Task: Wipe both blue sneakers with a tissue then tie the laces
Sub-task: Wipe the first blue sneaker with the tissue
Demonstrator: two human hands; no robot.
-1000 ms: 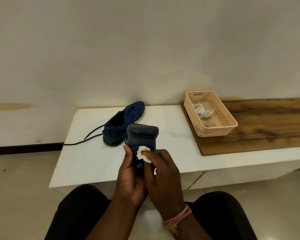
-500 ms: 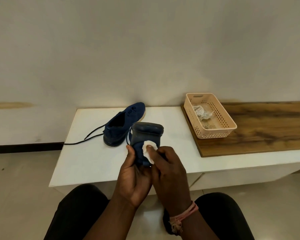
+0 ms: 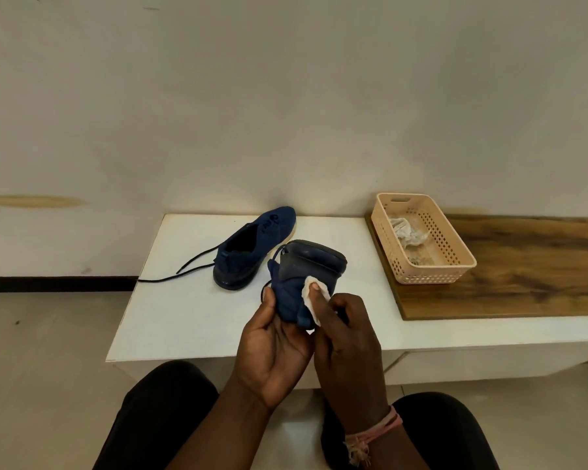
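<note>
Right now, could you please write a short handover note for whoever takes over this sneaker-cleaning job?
Left hand grips the held sneaker, sole up, above the white table.
Right hand presses a tissue against its side.
Second sneaker stands on the table, laces loose.
A crumpled tissue lies in the basket.
Done: wiping of the held sneaker is under way.
Left: finish it, wipe the second if needed, tie both.

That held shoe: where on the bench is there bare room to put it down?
White bench top lies bare between the resting sneaker and basket, and near the front-left edge. The laces crowd the left side.
</note>
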